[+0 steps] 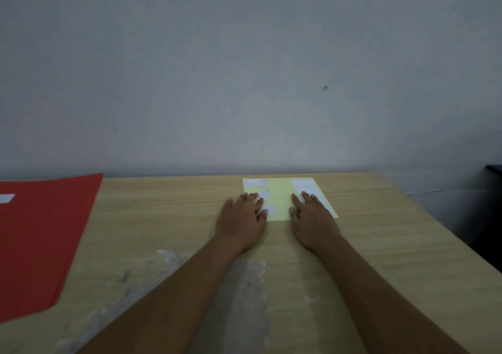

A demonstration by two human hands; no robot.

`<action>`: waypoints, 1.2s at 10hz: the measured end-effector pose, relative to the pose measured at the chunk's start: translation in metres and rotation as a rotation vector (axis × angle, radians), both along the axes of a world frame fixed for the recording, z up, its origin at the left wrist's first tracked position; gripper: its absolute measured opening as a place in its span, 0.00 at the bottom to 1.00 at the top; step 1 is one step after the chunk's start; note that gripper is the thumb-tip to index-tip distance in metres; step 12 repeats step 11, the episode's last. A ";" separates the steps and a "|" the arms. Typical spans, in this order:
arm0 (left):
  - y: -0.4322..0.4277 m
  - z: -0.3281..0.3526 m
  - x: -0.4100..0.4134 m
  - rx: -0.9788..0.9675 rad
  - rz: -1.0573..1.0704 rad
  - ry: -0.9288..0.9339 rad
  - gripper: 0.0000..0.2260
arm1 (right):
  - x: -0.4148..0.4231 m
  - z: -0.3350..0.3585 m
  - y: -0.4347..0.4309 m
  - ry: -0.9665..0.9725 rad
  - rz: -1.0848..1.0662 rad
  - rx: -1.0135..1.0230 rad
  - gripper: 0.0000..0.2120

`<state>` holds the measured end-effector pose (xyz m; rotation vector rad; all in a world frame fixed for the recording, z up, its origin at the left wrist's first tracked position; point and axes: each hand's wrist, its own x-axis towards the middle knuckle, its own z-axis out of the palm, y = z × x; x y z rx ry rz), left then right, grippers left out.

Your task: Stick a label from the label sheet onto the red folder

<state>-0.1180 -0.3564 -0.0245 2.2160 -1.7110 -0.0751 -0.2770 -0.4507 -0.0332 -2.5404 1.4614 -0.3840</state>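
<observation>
Both hands lay flat on the pale yellow rectangular label sheet (282,204), which sat on the light wood-grain bench (168,218) near its far edge, by the grey wall (244,68). The left hand (241,218) covered the sheet's near-left corner, its fingers (258,204) spread over the white labels of the left column. The right hand (309,218) rested on the sheet's near-right part, fingers extended over the right column. Neither hand gripped anything; fingers looked released and pressing down, no label pinched.

Step in hand, as I judged it: steadying the sheet and picking a label, peel not yet begun. The next move likely called for one fingertip to lift a label corner while the other hand held the sheet down, then a long carry leftward.

The flat red paper folder (46,239) lay well to the left of the sheet, apart from it, cut off by the frame's left edge. A small white rectangle (6,198) sat on the folder's far-left part, possibly a label already stuck; half cropped, could not confirm.

Hard to make out: the picture was dim and soft, label outlines were faint, any print was unreadable. Labels under the hands were hidden. A whitish worn patch (244,285) on the bench lay nearer than the sheet, between the forearms.
</observation>
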 end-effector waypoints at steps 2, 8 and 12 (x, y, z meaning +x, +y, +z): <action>-0.004 -0.004 0.003 -0.016 -0.005 -0.023 0.22 | 0.001 -0.003 -0.003 0.017 0.002 -0.002 0.27; 0.056 0.003 0.020 0.010 -0.049 -0.008 0.23 | 0.029 0.005 0.088 -0.051 0.202 -0.099 0.26; 0.151 0.002 0.042 -0.005 0.066 -0.024 0.23 | 0.080 0.005 0.185 -0.123 0.347 -0.012 0.25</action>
